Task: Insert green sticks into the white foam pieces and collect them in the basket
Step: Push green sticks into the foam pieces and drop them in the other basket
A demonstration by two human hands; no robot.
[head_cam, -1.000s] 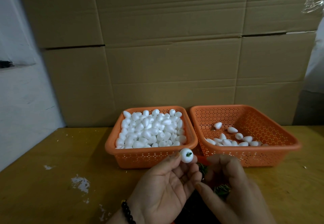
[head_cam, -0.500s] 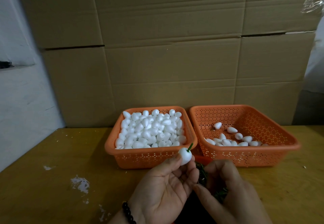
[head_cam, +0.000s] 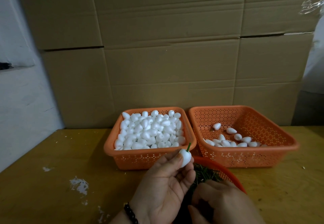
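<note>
Your left hand (head_cam: 163, 187) pinches the stuck foam piece (head_cam: 185, 157), stick (head_cam: 188, 147) pointing up-right toward the right basket (head_cam: 263, 151); right fingers (head_cam: 220, 199) curl, contents hidden.

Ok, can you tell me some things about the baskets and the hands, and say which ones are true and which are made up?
1. The left hand pinches a white foam piece with a green stick poking out of it. True.
2. The left basket is almost empty. False: it is heaped with white foam pieces.
3. The right basket holds only a few foam pieces. True.
4. The right hand is putting a piece into the right basket. False: it is low by the round orange basket of green sticks.
5. The two square baskets sit side by side on the yellow table. True.
</note>
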